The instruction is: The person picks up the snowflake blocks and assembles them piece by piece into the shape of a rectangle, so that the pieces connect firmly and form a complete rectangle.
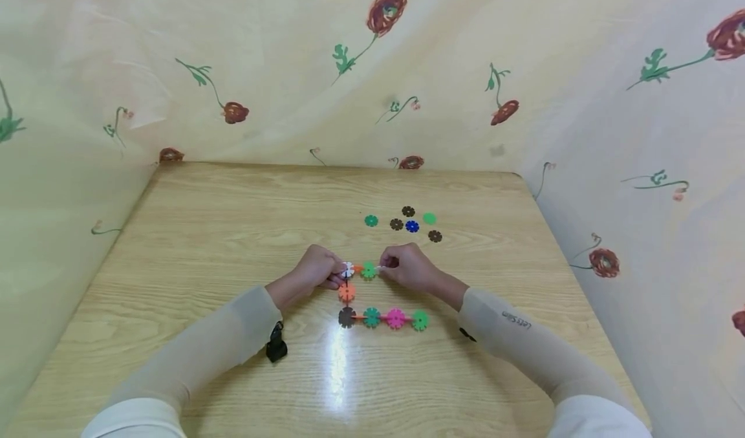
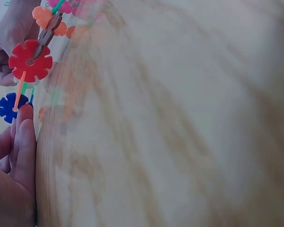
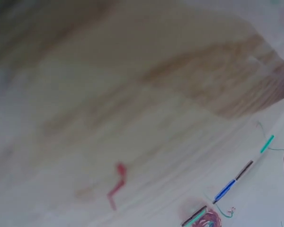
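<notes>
Notched flower-shaped plastic discs are joined into a chain bent like a square bracket. My left hand pinches the chain at its upper left corner, by a white disc. To its right is a light green disc. My right hand pinches a thin white disc seen edge-on, at the green disc's right side. Below the corner come an orange disc and a dark brown disc. In the left wrist view, my left fingers touch a blue disc beside a red disc.
Several loose discs lie behind the hands, among them a blue disc, a teal disc and a brown disc. The chain's lower row holds a pink disc. Flowered cloth surrounds the wooden table.
</notes>
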{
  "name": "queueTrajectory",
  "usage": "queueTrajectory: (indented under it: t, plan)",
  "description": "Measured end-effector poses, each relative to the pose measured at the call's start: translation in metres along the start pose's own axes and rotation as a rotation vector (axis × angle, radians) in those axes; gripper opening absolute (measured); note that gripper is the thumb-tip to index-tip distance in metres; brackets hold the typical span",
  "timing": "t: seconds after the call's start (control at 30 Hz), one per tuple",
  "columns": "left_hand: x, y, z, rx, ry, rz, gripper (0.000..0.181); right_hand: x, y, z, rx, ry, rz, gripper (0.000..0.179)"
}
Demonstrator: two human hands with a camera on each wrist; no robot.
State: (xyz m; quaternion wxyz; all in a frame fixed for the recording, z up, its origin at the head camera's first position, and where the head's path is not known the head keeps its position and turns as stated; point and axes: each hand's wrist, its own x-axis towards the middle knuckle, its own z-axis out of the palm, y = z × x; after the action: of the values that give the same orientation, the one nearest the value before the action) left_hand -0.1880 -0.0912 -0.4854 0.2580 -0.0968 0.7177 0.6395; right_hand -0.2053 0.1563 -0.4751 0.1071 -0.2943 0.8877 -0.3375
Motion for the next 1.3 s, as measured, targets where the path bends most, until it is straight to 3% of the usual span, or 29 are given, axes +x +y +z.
queueTrajectory:
  t: [0.2, 0.3, 0.47, 0.57, 0.63, 0.73, 0.8, 0.97, 1.13, 1.3]
  plan:
    - [0.005, 0.003, 0.003, -0.011, 0.008, 0.044, 0.015, 0.0, -0.001, -0.004, -0.009, 0.049, -0.018, 0.008]
    - [0.006, 0.002, 0.005, 0.017, -0.004, 0.03, 0.014, -0.002, 0.001, -0.004, -0.029, 0.037, 0.001, 0.008]
    - [0.001, -0.004, 0.005, 0.051, 0.005, -0.001, 0.012, 0.0, 0.0, -0.009, -0.023, -0.125, 0.041, 0.008]
    - [-0.001, -0.004, 0.002, 0.028, 0.001, 0.014, 0.015, 0.012, -0.002, -0.023, 0.002, -0.244, 0.049, 0.008]
    - [-0.003, -0.003, 0.0, 0.023, 0.0, 0.024, 0.017, 0.027, -0.002, -0.033, 0.002, -0.263, 0.077, 0.009]
    - [-0.003, -0.002, 0.0, 0.031, 0.003, 0.029, 0.017, 0.056, 0.0, -0.041, -0.095, -0.2, 0.098, 0.018]
    - [-0.003, -0.003, 0.001, 0.036, 0.001, 0.028, 0.015, 0.072, 0.004, -0.04, -0.224, -0.17, 0.136, 0.026]
    - [-0.002, -0.009, 0.008, 0.035, -0.028, 0.023, 0.016, 0.093, 0.014, -0.032, -0.451, -0.219, 0.219, 0.035]
    - [-0.001, -0.007, 0.008, 0.027, -0.01, 0.02, 0.018, 0.097, 0.011, -0.03, -0.453, -0.228, 0.241, 0.023]
    - [0.001, -0.005, 0.001, 0.039, 0.017, 0.001, 0.019, 0.095, 0.003, -0.031, -0.416, -0.244, 0.211, 0.029]
